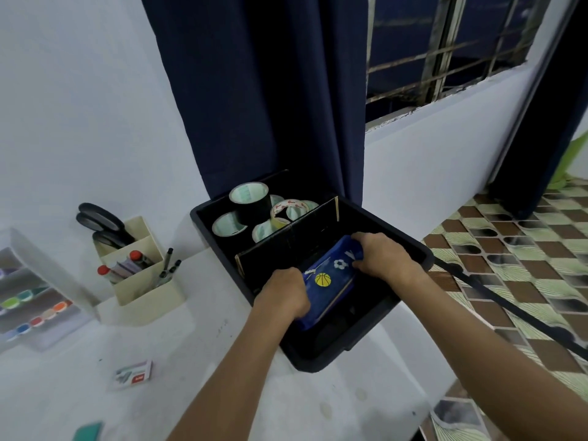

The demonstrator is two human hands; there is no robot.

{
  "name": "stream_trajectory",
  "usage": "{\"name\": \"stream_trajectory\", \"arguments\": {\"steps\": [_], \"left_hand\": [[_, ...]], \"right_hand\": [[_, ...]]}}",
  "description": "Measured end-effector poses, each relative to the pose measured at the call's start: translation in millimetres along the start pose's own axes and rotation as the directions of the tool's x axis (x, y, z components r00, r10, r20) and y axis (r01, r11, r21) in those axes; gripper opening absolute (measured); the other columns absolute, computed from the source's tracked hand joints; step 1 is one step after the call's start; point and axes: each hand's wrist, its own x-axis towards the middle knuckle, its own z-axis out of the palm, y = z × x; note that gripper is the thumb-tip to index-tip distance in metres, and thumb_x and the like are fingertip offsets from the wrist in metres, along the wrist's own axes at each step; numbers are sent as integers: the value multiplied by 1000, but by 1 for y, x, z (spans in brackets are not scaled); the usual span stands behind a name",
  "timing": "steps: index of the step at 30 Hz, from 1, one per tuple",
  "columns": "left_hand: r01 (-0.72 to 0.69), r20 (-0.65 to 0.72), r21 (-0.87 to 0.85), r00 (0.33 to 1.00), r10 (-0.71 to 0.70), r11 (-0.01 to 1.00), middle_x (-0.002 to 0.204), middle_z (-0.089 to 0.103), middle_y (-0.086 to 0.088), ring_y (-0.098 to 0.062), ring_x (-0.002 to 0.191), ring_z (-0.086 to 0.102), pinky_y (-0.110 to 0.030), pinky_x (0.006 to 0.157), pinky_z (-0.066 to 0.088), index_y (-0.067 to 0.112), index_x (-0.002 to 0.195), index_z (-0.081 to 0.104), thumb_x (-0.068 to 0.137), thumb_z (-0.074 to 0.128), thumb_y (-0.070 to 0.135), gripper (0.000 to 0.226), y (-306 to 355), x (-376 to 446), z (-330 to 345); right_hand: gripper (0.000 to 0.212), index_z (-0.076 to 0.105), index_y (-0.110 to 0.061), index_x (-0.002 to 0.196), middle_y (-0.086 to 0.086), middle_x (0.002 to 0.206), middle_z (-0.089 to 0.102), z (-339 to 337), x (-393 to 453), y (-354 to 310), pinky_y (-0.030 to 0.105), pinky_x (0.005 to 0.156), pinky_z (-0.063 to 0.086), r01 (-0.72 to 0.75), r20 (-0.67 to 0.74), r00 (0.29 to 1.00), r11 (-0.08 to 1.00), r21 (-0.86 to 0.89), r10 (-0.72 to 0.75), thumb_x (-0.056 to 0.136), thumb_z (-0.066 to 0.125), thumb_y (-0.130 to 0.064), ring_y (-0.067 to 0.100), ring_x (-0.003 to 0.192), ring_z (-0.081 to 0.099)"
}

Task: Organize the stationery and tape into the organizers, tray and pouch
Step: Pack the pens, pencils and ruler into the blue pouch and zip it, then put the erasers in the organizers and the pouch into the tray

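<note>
A blue pouch (331,275) with ball prints lies in the near compartment of the black tray (410,246). My left hand (283,292) grips its near end and my right hand (380,254) grips its far end. Behind a cardboard divider (286,241), the tray's far compartment holds several tape rolls (249,197), one black and tall. A cream desk organizer (143,281) to the left holds scissors (101,222), red-capped markers (140,257) and pens (167,265).
A clear organizer (35,300) with coloured items stands at the far left. A small staple box (133,374) and a teal object (89,431) lie on the white table. The tray overhangs the table's right edge above a tiled floor with a black cable (509,308). A dark curtain hangs behind.
</note>
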Motion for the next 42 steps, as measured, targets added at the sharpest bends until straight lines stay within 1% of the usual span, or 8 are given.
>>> {"name": "stream_trajectory", "arguments": {"steps": [4, 9, 17, 20, 24, 32, 35, 42], "left_hand": [[-23, -20, 73, 1000, 24, 997, 123, 55, -14, -32, 105, 61, -38, 86, 50, 8, 118, 55, 84, 56, 15, 34, -2, -1, 6], [-77, -116, 86, 989, 87, 993, 130, 35, -14, -34, 99, 59, -38, 77, 45, 13, 125, 50, 90, 54, 29, 38, -1, -1, 12], [-228, -5, 96, 973, 229, 969, 129, 57, -10, -30, 116, 55, -42, 94, 48, 15, 132, 50, 89, 62, 35, 49, -1, 9, 12], [-237, 8, 71, 972, 237, 969, 132, 52, -11, -31, 117, 53, -44, 97, 47, 17, 133, 48, 89, 61, 35, 49, -4, 8, 13], [-236, 75, 73, 970, 230, 969, 132, 45, -12, -33, 117, 51, -44, 97, 45, 17, 134, 43, 92, 57, 35, 48, -3, 10, 13], [-213, 181, 65, 963, 199, 975, 134, 48, -14, -33, 120, 49, -39, 93, 43, 12, 135, 37, 94, 53, 32, 49, 0, 15, 8], [-219, 107, 53, 971, 213, 974, 127, 55, -12, -32, 115, 54, -39, 94, 48, 12, 129, 49, 91, 56, 29, 42, -2, 11, 5], [-308, -428, -93, 871, 241, 947, 99, 66, -1, -19, 92, 61, -33, 84, 51, 20, 109, 65, 87, 55, 19, 25, -36, -41, -39]], "right_hand": [[51, 55, -25, 129, 4, 129, 51, 2, -5, -2, 39, 87, 50, 137, -150, 974, 966, -219, -172, 82, 69, -38, 28, 115, 51], [50, 55, -28, 134, 2, 134, 51, 10, 1, -7, 38, 99, 44, 434, 134, 899, 887, -159, -416, 87, 62, -43, 24, 120, 46], [56, 55, -32, 132, 4, 122, 42, 12, 6, -4, 34, 104, 37, 361, 231, 914, 929, -82, -335, 80, 68, -48, 23, 113, 40], [34, 64, -24, 111, 1, 107, 40, 13, 11, -3, 35, 98, 42, 337, 137, 934, 941, -27, -330, 80, 70, -38, 23, 107, 47], [15, 55, -26, 91, 2, 105, 49, 15, 14, -2, 36, 93, 45, 344, 230, 916, 939, -25, -329, 84, 67, -33, 23, 103, 52], [24, 58, -24, 112, 6, 118, 49, 13, 15, -4, 34, 100, 38, 357, 286, 903, 930, -85, -320, 91, 58, -34, 23, 112, 43], [27, 61, -22, 115, 7, 115, 51, 10, 11, -8, 31, 97, 39, 365, 255, 908, 927, -90, -333, 90, 60, -33, 23, 112, 47], [19, 70, -12, 103, 5, 96, 65, -14, -16, -76, 24, 80, 46, 587, -27, 809, 809, 28, -587, 85, 65, -16, 17, 89, 60]]}}
